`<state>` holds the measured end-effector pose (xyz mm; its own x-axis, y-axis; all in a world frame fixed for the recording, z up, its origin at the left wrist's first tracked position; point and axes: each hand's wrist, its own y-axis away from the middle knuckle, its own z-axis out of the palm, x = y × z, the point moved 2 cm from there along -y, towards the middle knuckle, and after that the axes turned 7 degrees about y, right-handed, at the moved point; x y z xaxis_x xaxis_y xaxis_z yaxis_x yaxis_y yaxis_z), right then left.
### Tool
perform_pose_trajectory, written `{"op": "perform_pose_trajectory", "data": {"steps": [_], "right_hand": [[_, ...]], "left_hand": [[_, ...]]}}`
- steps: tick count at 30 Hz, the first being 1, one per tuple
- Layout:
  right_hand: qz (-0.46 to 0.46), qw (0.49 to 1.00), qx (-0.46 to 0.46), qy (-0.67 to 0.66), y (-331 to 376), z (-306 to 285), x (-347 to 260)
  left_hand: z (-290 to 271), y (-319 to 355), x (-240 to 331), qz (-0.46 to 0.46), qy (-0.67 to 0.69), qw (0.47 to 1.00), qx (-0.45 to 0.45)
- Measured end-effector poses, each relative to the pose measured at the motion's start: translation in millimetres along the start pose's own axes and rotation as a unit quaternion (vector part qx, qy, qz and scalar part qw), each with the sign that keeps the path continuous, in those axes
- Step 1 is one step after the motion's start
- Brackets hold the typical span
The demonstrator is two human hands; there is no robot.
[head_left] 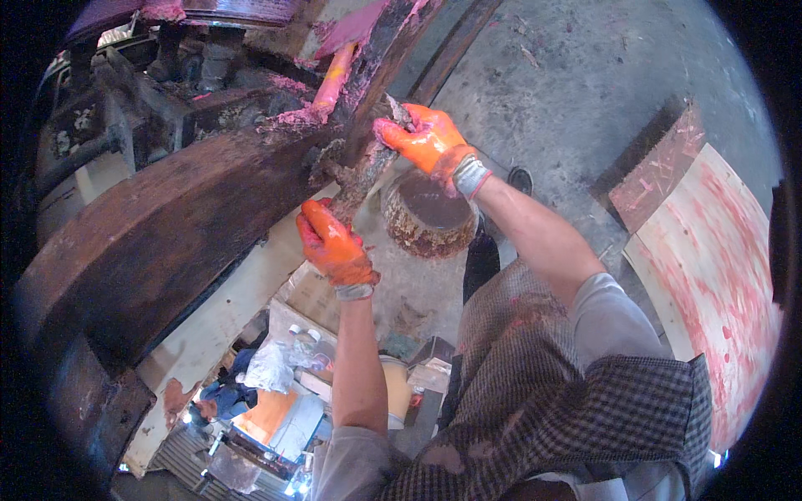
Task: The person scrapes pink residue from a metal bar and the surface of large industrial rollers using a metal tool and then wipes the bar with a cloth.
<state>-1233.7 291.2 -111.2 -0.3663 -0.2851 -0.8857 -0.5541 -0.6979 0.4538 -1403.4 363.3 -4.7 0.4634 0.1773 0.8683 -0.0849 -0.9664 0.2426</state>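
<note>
Both my hands wear orange coated gloves with grey cuffs, smeared with pink. Between them runs a rough, crusted grey-brown strip [361, 179]; I cannot make out exactly what it is. My right hand [428, 144] is closed round its upper end, thumb and fingers pressed together. Lower and to the left, my left hand [334, 247] is closed at the other end, its fingertips partly hidden. Directly behind the strip stands a rusty curved metal beam [184, 225]. A pink-smeared yellow rod [336, 79] slants above it, with pink paste around its foot.
A round, crusted container [430, 213] stands on the concrete floor [585, 92] beyond my right forearm. Red-streaked boards [710, 250] lie at the right. Dark machine parts [142, 100] fill the upper left. A person [224, 399] is at the lower left, near plastic bags [280, 355].
</note>
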Motion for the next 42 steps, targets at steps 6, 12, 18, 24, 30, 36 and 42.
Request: {"op": "perform_pose_trajectory", "data": {"steps": [6,12,18,24,30,36,42], "right_hand": [[0.059,0.986,0.036,-0.152,6,13,5],[0.112,0.965,0.045,-0.232,-2,22,16],[0.124,0.979,-0.033,-0.158,6,3,-4],[0.068,0.995,-0.078,-0.001,12,-8,-23],[0.031,0.992,-0.011,-0.118,4,10,-3],[0.125,0.955,0.018,-0.270,2,21,11],[0.151,0.891,-0.004,-0.428,-9,28,34]], "left_hand": [[2,1,3,0.013,0.021,1.000,0.005],[-9,-12,-20,0.057,-0.014,0.998,-0.004],[-11,-17,-21,0.104,-0.037,0.994,-0.012],[-12,-19,-31,0.130,-0.017,0.991,-0.017],[-10,-10,-16,0.048,-0.019,0.999,-0.005],[-10,-8,-15,0.031,-0.001,1.000,-0.001],[-6,-6,-11,0.022,-0.014,1.000,0.002]]}}
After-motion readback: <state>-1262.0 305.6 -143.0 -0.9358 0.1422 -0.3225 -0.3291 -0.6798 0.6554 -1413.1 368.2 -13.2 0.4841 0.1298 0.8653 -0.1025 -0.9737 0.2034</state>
